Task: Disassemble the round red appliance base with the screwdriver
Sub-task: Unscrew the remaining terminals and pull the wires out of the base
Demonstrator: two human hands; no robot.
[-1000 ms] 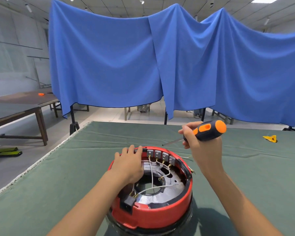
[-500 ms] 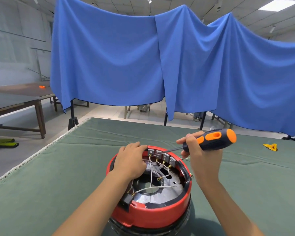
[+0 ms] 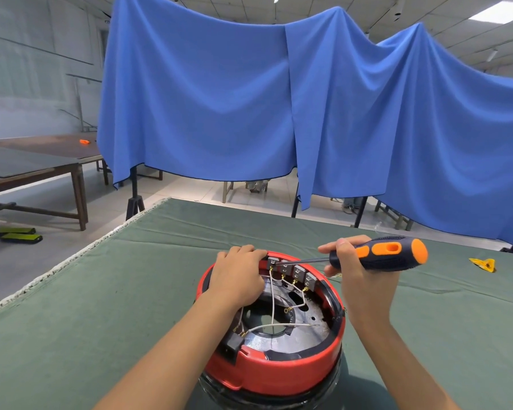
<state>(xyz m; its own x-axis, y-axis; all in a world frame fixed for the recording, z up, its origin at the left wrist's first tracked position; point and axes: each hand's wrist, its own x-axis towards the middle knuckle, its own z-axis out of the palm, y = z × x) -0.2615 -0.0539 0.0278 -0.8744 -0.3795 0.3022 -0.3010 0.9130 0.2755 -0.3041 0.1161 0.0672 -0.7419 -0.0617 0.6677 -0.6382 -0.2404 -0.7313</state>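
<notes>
While a blue cloth (image 3: 249, 99) hangs across the far side of the room, a table (image 3: 71, 321) under green felt fills the near ground, and the base (image 3: 279, 371) sits on it at the near edge, between the two forearms. It is a round red ring, open on top, standing on a dark, glossy lower part. Inside lies a grey metal plate (image 3: 314, 327) with a round hole in the middle, and thin white wires (image 3: 273, 303) cross it. A row of small grey terminal blocks (image 3: 296, 272) lines the far inner wall, with brass connectors just below them; a black socket (image 3: 231, 344) sits at the near left of the ring. The left hand (image 3: 237, 279) rests palm down on the far left rim, fingers curled over the edge and pressed against it, beside the leftmost block. The right hand (image 3: 359, 279) is raised over the far right rim, fingers wrapped tight around the front of the handle of the screwdriver (image 3: 379, 257), thumb on top. The handle is black and orange and points right, nearly level; the thin shaft slants down and left, and its tip is at the leftmost block, just beside the left fingertips. Whether the tip sits in a screw I cannot tell. A small yellow piece (image 3: 483, 264) lies well apart on the felt to the right.
</notes>
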